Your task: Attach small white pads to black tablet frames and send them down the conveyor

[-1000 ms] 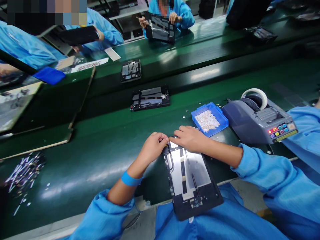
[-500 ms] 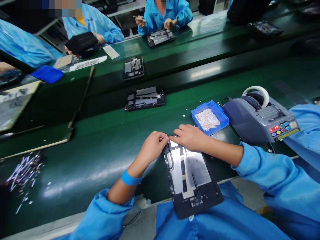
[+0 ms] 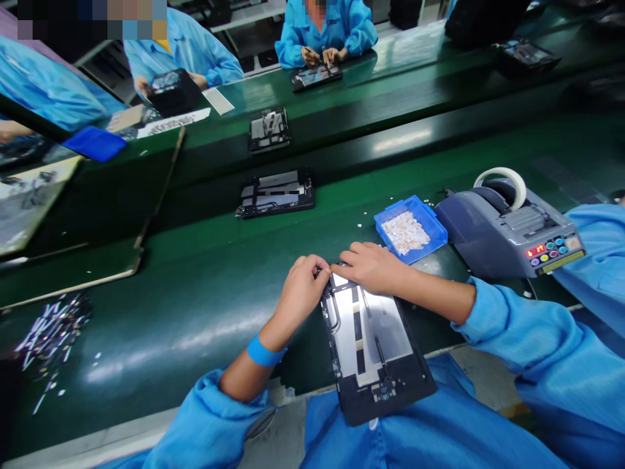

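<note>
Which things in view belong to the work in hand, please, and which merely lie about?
In the job:
open tablet-like device
left hand and right hand at it

Apparently lying about:
blue tray of pale bits
tape dispenser
heap of thin strips

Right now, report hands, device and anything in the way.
Left hand pinched at far left corner of device; right hand on its far end. Device innards exposed, near end overhanging bench. Blue tray close beyond right hand.
</note>
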The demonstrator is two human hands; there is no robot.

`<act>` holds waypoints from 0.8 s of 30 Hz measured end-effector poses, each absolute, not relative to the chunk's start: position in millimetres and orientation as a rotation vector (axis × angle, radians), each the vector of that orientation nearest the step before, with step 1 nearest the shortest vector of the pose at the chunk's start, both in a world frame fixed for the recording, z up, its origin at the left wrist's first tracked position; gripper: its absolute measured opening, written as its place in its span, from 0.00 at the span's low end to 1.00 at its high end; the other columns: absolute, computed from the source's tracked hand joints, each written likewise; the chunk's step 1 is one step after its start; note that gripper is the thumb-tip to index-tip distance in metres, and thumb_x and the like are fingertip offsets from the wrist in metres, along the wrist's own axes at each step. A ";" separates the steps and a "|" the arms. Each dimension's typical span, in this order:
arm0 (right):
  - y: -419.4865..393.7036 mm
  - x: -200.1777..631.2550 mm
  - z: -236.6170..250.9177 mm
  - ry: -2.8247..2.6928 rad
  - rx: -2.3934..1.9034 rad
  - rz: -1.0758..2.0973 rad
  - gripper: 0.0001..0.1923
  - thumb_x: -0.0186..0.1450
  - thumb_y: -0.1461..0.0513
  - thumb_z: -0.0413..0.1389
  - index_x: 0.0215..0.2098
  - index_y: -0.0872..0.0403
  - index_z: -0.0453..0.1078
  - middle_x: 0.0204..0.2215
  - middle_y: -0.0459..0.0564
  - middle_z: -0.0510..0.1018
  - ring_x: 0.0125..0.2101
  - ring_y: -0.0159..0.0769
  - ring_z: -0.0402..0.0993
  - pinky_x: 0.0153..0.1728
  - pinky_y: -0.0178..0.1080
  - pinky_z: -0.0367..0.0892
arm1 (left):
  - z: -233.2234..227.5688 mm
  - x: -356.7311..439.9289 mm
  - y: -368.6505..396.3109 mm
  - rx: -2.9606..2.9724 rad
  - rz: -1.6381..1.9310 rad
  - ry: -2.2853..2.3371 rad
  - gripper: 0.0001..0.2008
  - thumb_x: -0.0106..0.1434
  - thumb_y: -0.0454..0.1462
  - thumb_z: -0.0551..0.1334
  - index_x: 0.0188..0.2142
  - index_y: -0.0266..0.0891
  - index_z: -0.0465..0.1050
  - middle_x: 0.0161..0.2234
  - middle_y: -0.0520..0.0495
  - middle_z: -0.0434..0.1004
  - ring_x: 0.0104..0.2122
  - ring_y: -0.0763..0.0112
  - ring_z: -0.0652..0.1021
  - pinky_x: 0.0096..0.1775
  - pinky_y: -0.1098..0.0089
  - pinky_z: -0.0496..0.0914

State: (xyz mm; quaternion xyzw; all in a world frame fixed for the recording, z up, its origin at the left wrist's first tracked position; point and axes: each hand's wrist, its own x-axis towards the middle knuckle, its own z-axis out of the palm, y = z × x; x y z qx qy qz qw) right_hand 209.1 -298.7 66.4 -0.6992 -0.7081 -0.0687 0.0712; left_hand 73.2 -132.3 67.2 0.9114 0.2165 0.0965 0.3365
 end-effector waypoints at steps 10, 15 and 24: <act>-300.3 211.5 63.1 -2.107 -2.077 -0.219 0.14 0.76 0.67 0.48 0.54 0.54 0.73 0.41 0.55 0.75 0.40 0.43 0.61 0.35 0.41 0.54 | 54.2 84.3 -127.8 1.781 0.139 0.707 0.10 0.54 0.38 0.62 0.36 0.40 0.67 0.26 0.57 0.62 0.26 0.72 0.66 0.29 0.70 0.59; -300.0 210.0 62.3 -2.114 -2.092 -0.223 0.14 0.75 0.66 0.49 0.53 0.54 0.73 0.41 0.55 0.74 0.40 0.43 0.61 0.35 0.41 0.54 | 55.5 77.9 -123.6 2.007 0.094 0.651 0.16 0.54 0.38 0.66 0.42 0.39 0.70 0.29 0.56 0.65 0.28 0.72 0.68 0.31 0.71 0.61; -330.0 205.6 65.5 -1.695 -1.976 -0.264 0.17 0.75 0.66 0.47 0.56 0.56 0.74 0.48 0.57 0.78 0.45 0.43 0.70 0.48 0.45 0.65 | 60.2 47.2 -130.0 2.200 0.339 0.694 0.26 0.60 0.42 0.64 0.57 0.37 0.70 0.43 0.45 0.71 0.40 0.64 0.73 0.47 0.61 0.70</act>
